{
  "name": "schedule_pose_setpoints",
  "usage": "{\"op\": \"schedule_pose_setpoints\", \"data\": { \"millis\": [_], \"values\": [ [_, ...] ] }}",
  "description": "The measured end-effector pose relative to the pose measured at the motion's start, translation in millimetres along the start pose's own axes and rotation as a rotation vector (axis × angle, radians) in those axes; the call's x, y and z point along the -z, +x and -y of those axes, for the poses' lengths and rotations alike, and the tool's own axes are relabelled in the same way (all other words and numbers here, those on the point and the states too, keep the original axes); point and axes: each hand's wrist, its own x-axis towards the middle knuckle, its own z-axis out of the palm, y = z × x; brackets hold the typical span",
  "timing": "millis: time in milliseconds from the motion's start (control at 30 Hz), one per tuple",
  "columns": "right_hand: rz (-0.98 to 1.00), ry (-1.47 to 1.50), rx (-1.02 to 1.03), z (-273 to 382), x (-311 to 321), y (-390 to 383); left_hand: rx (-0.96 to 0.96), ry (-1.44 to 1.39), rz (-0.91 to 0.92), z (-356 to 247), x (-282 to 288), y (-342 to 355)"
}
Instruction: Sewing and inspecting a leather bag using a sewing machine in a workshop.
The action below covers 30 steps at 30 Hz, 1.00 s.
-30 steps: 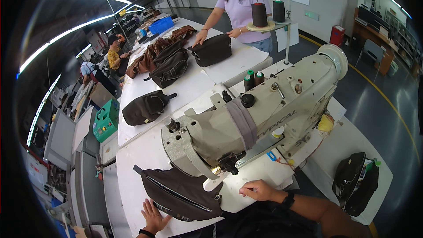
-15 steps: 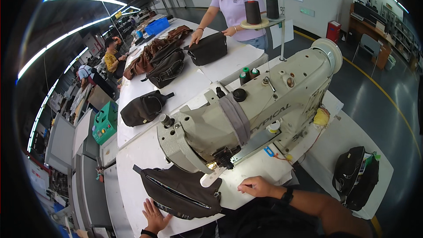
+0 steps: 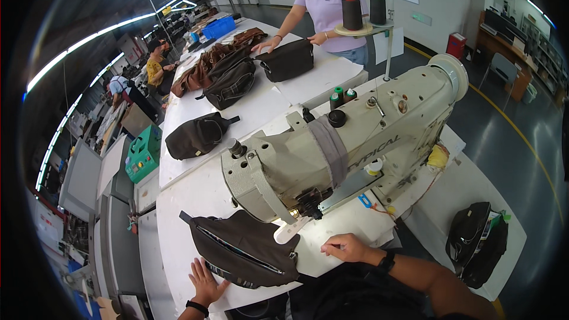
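Resting spread on the surface (image 3: pixel 172 222), the left hand (image 3: pixel 205 284) is just beside the bag (image 3: pixel 246 248); the right hand (image 3: pixel 347 249) is curled, its grip unclear. The bag lies partly beneath the machine (image 3: pixel 284 172), which bears dark lettering (image 3: pixel 376 151).

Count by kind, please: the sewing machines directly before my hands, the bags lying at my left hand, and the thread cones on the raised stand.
Sewing machine: 1
Dark brown bag: 1
Thread cones: 2
Total: 4
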Motion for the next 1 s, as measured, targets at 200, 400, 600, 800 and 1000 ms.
{"op": "schedule_pose_setpoints", "data": {
  "millis": [200, 400, 600, 800, 1000],
  "values": [
    [0.036, -0.015, -0.034, -1.9, 3.8, -0.2, 0.004, -0.002, 0.012, -1.8, 0.9, 1.4],
    [0.078, -0.052, -0.064, 2.4, 6.6, 0.5, 0.000, -0.006, 0.002, 0.1, -0.6, 0.0],
    [0.009, -0.028, 0.004, -2.8, 2.0, 0.2, 0.011, 0.015, 0.043, -6.1, 5.4, -0.8],
    [0.002, -0.023, -0.010, -1.6, 0.6, 0.2, -0.006, 0.044, 0.020, -5.1, 4.7, 0.0],
    [-0.006, -0.014, -0.007, -5.1, 0.8, 1.2, -0.003, 0.022, 0.014, -13.4, 12.4, -2.4]
  ]
}}
